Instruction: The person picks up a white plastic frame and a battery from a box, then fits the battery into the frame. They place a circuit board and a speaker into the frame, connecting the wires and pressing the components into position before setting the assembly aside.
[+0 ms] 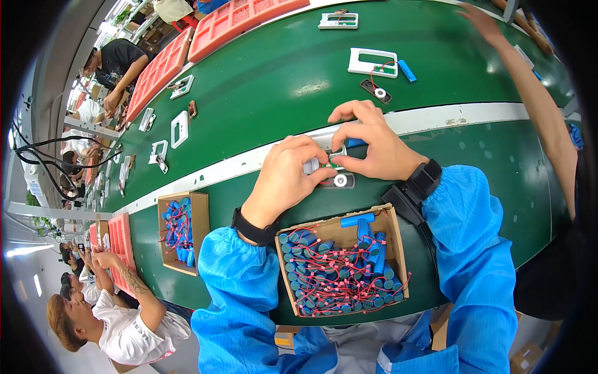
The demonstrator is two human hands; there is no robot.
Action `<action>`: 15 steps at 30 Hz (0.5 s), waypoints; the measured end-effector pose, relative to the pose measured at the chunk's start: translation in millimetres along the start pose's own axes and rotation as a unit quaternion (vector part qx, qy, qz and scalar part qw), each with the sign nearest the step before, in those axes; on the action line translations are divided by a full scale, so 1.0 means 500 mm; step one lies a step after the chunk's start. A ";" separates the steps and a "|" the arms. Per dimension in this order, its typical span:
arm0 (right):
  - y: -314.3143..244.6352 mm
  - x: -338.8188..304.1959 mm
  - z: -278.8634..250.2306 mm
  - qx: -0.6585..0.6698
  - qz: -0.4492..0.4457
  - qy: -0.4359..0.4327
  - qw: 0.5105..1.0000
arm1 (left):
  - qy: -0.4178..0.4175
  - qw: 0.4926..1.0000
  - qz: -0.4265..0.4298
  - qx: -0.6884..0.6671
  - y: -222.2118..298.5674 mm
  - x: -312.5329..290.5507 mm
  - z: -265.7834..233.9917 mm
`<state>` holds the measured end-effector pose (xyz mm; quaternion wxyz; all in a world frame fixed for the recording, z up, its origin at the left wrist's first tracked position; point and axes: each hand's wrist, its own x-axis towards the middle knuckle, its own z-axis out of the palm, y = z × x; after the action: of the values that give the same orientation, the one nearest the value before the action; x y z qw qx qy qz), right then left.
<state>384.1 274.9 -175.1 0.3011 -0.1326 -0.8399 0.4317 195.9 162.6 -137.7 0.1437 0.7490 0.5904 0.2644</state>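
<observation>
Both hands meet over the near edge of the belt's white rail, around a small white plastic housing (337, 153) with a green circuit board inside. My left hand (283, 174) grips the housing's left end between thumb and fingers. On the other side, my right hand (381, 144) pinches its right part with thumb and forefinger, the other fingers raised. Just below the fingertips lies a dark oblong part with a round white piece (340, 181). A blue cylindrical battery (356, 142) shows partly behind my right hand. The fingers hide much of the housing.
A cardboard box (290, 300) of blue batteries with red wires stands before me; a smaller such box (199, 249) is left. White housings (372, 63) lie along the green belt (268, 93). Red trays (230, 28) line its far side. Another person's arm (542, 106) reaches in from the right.
</observation>
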 end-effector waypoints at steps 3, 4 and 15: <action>-0.002 -0.004 0.002 -0.128 -0.064 0.019 0.989 | 0.008 1.000 -0.012 0.014 -0.002 -0.003 0.000; -0.003 -0.004 0.003 -0.124 -0.058 0.009 0.991 | 0.005 1.000 -0.011 0.009 -0.004 -0.005 0.000; 0.010 -0.019 0.015 -0.125 -0.046 -0.029 0.991 | -0.030 0.999 0.000 -0.033 -0.024 -0.023 0.004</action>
<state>386.8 268.4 -185.9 0.2775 -0.1174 -0.9008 0.3128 185.4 154.8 -148.5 0.1862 0.7512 0.5768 0.2615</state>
